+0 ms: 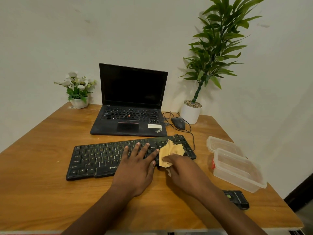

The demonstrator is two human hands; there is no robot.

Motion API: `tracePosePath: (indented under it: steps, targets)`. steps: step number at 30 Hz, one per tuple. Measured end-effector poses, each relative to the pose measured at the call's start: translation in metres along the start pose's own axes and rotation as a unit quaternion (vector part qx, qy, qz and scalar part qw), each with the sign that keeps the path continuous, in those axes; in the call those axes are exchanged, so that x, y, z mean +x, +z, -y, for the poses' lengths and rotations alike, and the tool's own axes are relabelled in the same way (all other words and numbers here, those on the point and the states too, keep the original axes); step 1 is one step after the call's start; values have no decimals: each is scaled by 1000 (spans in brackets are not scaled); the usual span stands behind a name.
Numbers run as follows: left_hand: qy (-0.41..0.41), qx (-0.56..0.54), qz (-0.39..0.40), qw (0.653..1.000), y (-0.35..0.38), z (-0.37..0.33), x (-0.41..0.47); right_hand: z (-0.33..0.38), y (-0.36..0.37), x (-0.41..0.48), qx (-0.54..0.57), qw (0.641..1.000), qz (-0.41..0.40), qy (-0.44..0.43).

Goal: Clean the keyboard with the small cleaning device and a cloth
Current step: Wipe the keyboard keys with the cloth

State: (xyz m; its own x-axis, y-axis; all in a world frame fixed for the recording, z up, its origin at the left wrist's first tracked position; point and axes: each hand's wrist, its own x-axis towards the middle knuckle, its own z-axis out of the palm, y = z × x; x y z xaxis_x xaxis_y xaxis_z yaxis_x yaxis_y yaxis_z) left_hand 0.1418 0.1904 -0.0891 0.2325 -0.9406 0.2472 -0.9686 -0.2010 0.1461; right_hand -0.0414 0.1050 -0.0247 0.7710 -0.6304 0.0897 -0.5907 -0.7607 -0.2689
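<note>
1. A person wipes a black keyboard (118,156) lying across the lower middle of the frame on a wooden worktop (42,141), just in front of an open laptop (130,102).
2. The left hand (137,167) lies flat on the keys right of centre, fingers (140,148) spread and released, holding nothing; it appears to be pinning the keyboard so it does not slide.
3. The right hand (183,168) presses a crumpled yellow cloth (171,152) against the keyboard's right end, fingers closed on the cloth's near edge; how firmly cannot be told.
4. The step in hand looks like the cloth wipe. To do it well, the cloth is best drawn along the rows in short strokes, with pressure light enough not to snag a keycap.
5. The bracing hand would need to shift left once the cloth works toward the centre, since it covers keys not yet reachable.
6. A small dark object (237,199) at lower right, possibly the cleaning device, lies untouched, well apart from the hands.
7. Clear plastic tubs (237,168) at right and the mouse cable (192,138) beside the keyboard's far corner warrant care on outward strokes.
</note>
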Motion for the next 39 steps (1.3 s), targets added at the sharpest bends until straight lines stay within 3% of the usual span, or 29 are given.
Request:
tracePosePath:
  steps: [4, 6, 9, 16, 18, 19, 21, 23, 24, 27, 28, 30, 34, 39]
  targets:
    - [3, 1, -3, 1000, 1, 1, -1, -13, -11, 0, 174, 983, 9, 64]
    - [2, 2, -1, 1000, 2, 1, -1, -18, -16, -3, 317, 943, 7, 101]
    - [0, -2, -1, 1000, 2, 1, -1, -20, -21, -11, 508, 847, 3, 159]
    - [-8, -8, -11, 1000, 0, 0, -4, -15, -26, -20, 812, 525, 44, 250]
    - [-8, -7, -10, 1000, 1, 1, -4, -15, -27, -22, 843, 469, 59, 256]
    - [-10, -8, -10, 1000, 1, 1, -4, -15, -27, -23, 847, 461, 62, 256]
    - [-11, -7, -11, 1000, 2, 1, -5, -15, -26, -24, 843, 473, 69, 248]
    - [-13, -5, -9, 1000, 2, 1, -5, -11, -24, -27, 810, 531, 69, 240]
    - [-14, -4, -9, 1000, 2, 1, -5, -10, -21, -28, 774, 582, 59, 242]
    - [-8, 3, -6, 1000, 3, 5, -5, -9, -11, -31, 556, 798, 35, 228]
    - [-3, 6, -5, 1000, 3, 6, -4, -8, -11, -33, 479, 852, 33, 210]
    - [4, 17, -5, 1000, 6, 7, -4, -3, -14, -36, 364, 913, 27, 183]
    - [-1, 21, -11, 1000, 9, 7, -3, -6, -13, -36, 335, 927, 1, 168]
    - [3, -4, -24, 1000, 8, 6, -4, -26, -22, -38, 433, 883, 4, 184]
